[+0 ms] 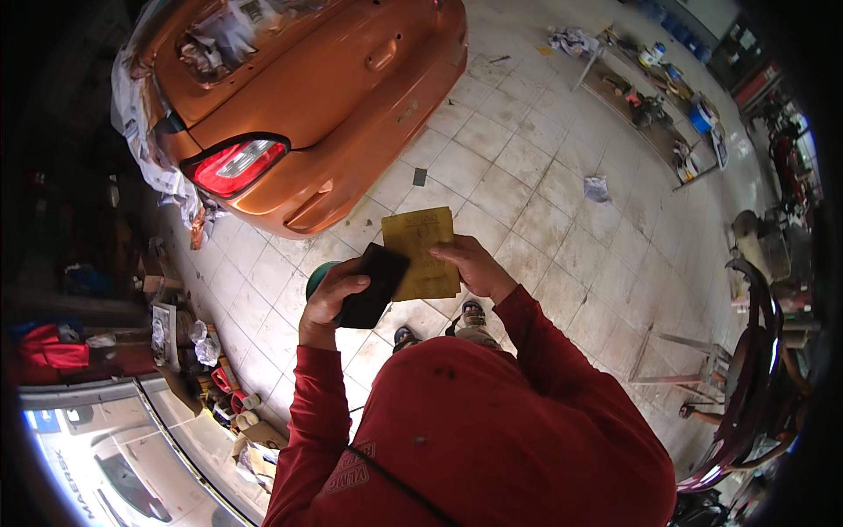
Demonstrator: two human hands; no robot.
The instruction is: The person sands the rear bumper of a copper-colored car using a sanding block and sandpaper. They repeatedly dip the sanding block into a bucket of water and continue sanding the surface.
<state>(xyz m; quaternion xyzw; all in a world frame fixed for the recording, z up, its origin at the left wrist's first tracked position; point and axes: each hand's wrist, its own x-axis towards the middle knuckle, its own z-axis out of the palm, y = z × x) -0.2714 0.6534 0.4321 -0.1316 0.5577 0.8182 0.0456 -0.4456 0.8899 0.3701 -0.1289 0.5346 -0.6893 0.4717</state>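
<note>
Both my hands are held out in front of my red-sleeved body, above the tiled floor. My left hand (332, 294) grips a dark, flat black sheet (373, 288), its thumb lying across the face. Beside that hand shows part of a green round thing (318, 277); I cannot tell whether the hand holds it too. Between thumb and fingers, my right hand (474, 265) pinches yellow-brown sandpaper sheets (420, 250) with faint print on the back. The sandpaper's left edge meets or slightly overlaps the black sheet.
An orange car's rear (351, 114), partly masked with plastic, stands ahead on the left. A low bench (615, 86) with tools and tubs is at the far right. A dark curved bumper (762, 351) and a metal stand (676, 378) are on the right; boxes (263, 435) sit at lower left.
</note>
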